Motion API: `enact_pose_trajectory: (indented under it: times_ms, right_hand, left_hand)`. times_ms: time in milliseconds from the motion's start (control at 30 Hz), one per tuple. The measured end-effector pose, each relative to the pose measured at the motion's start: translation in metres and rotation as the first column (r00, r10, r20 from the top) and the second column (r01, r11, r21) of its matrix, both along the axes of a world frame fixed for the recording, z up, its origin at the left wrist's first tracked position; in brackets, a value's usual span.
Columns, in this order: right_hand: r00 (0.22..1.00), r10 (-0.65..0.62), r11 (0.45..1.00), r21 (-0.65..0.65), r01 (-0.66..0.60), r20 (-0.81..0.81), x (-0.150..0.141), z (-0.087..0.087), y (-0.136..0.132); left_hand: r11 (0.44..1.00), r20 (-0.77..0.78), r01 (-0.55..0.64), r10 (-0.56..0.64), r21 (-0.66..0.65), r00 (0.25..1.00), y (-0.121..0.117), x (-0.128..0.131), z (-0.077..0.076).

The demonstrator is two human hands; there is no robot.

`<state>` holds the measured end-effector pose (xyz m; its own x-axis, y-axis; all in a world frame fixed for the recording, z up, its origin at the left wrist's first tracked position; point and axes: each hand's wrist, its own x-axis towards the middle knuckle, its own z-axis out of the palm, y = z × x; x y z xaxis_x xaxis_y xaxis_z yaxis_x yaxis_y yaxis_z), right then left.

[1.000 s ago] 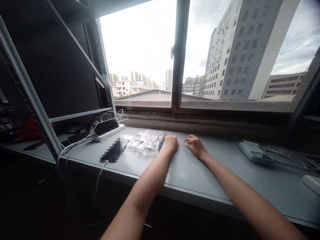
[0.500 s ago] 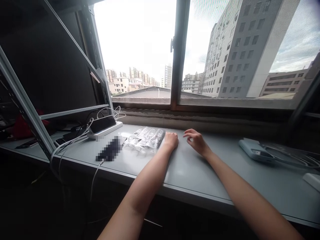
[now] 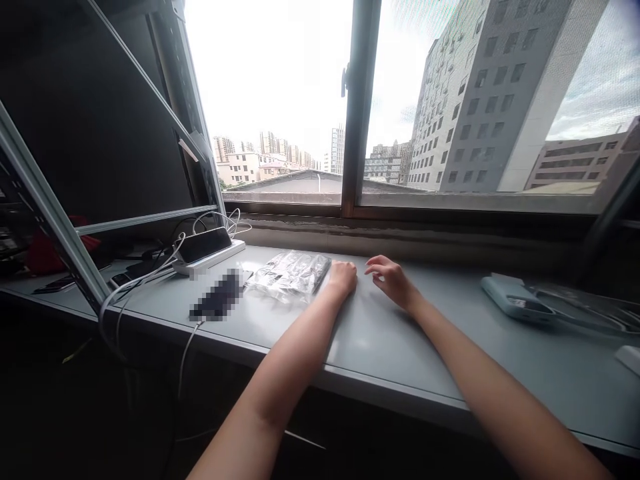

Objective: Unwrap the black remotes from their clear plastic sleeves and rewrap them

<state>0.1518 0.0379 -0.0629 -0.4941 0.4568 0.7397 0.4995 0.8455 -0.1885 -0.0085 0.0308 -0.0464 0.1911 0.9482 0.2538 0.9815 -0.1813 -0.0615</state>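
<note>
My left hand rests on the grey desk as a loose fist, knuckles up. Nothing sticks out of it, and its palm side is hidden. Just left of it lies a clear plastic bag with something flat and grey inside; whether hand and bag touch, I cannot tell. My right hand is a short way to the right, fingers bent and apart from the thumb, holding nothing. Bare desk surface lies around and below it.
A pixelated dark object with a white cable lies left of the bag. Behind it, a phone leans on a white power strip. At right sit a light-blue device and bagged cables. A metal rack stands at left.
The view has shifted slightly. Both hands keep nearly the same pose and place on the desk.
</note>
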Motion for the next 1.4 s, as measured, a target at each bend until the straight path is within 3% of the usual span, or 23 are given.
enact_pose_trajectory:
  times_ms: [233,333,433,500,733,967,1200,1400]
  right_hand:
    - [1.0,-0.016,1.0,0.024,0.016,-0.004,0.004,0.004,-0.01]
    - [0.999,-0.036,0.999,0.019,0.036,0.007,0.005,0.005,-0.012]
    - [0.998,-0.064,0.998,0.019,0.063,0.023,0.006,0.004,-0.011]
    - [0.996,-0.082,0.997,0.019,0.081,0.028,0.007,0.004,-0.01]
    - [0.991,-0.116,0.993,-0.024,0.118,0.062,0.007,0.006,-0.012]
    - [0.973,-0.186,0.979,-0.059,0.196,0.137,0.005,0.01,-0.019]
    - [0.943,-0.261,0.948,-0.13,0.291,0.208,0.002,0.015,-0.029]
    - [0.931,-0.265,0.927,-0.201,0.318,0.249,-0.001,0.015,-0.03]
  left_hand:
    - [0.997,-0.026,-0.067,0.068,0.05,0.997,-0.014,-0.01,0.011]
    - [0.974,0.006,-0.202,0.203,0.098,0.979,-0.019,-0.025,0.02]
    - [0.922,0.106,-0.384,0.378,0.044,0.92,-0.019,-0.041,0.026]
    - [0.908,0.181,-0.418,0.412,-0.003,0.893,-0.016,-0.048,0.029]
    - [0.904,0.278,-0.427,0.416,-0.021,0.866,-0.011,-0.051,0.03]
    - [0.947,0.455,-0.313,0.308,-0.065,0.836,-0.011,-0.045,0.029]
    - [0.937,0.489,-0.309,0.349,-0.164,0.799,-0.012,-0.044,0.035]
    - [0.952,0.595,-0.191,0.299,-0.239,0.747,-0.009,-0.044,0.033]
